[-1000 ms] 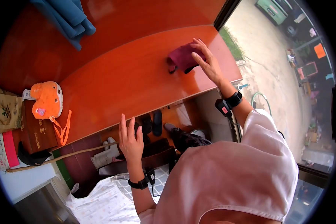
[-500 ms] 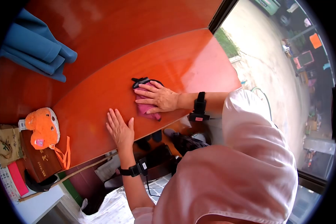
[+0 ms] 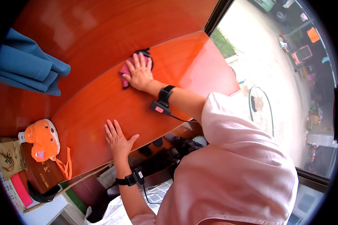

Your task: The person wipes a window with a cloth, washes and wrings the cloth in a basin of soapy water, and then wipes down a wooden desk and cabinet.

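Note:
My right hand [image 3: 139, 73] lies flat on a pink and black cloth [image 3: 124, 76], pressing it to the reddish-orange tabletop [image 3: 101, 97] near its back edge. The fingers are spread over the cloth, and its dark edge shows past the fingertips. My left hand [image 3: 119, 142] rests on the same surface near the front edge, fingers apart, holding nothing. Both wrists wear black straps with small boxes and cables.
An orange plush bag [image 3: 41, 139] with a strap sits at the left on a brown wooden box [image 3: 43, 172]. Blue fabric [image 3: 30, 65] hangs at upper left. A long stick [image 3: 79, 179] runs below the table edge, with shoes [image 3: 145, 150] underneath.
My right hand first came down onto the cloth, then moved with it toward the table's back edge. My left hand came to rest on the tabletop. The view has shifted.

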A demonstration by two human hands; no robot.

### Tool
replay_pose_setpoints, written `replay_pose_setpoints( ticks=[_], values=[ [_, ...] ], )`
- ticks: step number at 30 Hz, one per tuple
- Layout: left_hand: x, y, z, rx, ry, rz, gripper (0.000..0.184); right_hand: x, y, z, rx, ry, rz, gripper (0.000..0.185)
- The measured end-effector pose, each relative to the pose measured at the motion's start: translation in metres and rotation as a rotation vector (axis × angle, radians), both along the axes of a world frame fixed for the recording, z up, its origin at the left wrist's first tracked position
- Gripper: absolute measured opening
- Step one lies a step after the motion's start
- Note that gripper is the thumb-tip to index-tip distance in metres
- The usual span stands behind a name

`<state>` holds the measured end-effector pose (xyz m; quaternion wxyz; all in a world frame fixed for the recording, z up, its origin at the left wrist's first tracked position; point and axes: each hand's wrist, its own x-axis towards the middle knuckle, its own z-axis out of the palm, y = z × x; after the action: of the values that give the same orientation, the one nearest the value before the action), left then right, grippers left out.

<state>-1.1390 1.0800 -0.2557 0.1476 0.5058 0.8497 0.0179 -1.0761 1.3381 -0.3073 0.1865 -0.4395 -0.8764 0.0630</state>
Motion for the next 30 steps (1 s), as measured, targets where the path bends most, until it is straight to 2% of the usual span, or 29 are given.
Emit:
replay_pose_setpoints(
  ticks=[2, 3, 5, 8, 12, 14, 17, 24, 30],
  values=[
    [-0.002, 0.000, -0.002, -0.019, 0.032, -0.007, 0.103, -0.011, -0.025, 0.008, -0.033, -0.046, 0.314, 0.061],
    [-0.002, -0.001, -0.002, -0.008, 0.025, -0.014, 0.103, 0.002, -0.025, 0.009, -0.027, -0.044, 0.298, 0.061],
    [0.000, -0.003, -0.001, -0.009, 0.032, -0.020, 0.102, 0.045, -0.026, 0.011, -0.028, -0.044, 0.688, 0.056],
    [0.000, -0.001, 0.000, -0.020, 0.033, -0.002, 0.103, 0.156, -0.035, 0.013, 0.050, -0.083, 0.433, 0.055],
    [0.000, -0.002, -0.002, -0.065, 0.026, 0.011, 0.104, 0.286, -0.083, 0.015, -0.008, -0.166, -0.023, 0.056],
    [0.001, 0.000, 0.003, -0.080, 0.019, 0.011, 0.105, 0.312, -0.099, 0.017, -0.042, -0.158, -0.055, 0.056],
    [0.001, -0.001, 0.005, -0.107, 0.017, 0.013, 0.106, 0.306, -0.074, 0.015, -0.051, -0.172, -0.092, 0.056],
    [-0.001, 0.002, 0.006, -0.085, -0.012, 0.035, 0.107, 0.250, 0.088, 0.007, -0.146, -0.182, -0.225, 0.063],
    [0.000, 0.007, 0.007, -0.130, -0.017, 0.075, 0.110, 0.232, 0.188, -0.004, -0.042, -0.113, -0.293, 0.066]
  ],
)
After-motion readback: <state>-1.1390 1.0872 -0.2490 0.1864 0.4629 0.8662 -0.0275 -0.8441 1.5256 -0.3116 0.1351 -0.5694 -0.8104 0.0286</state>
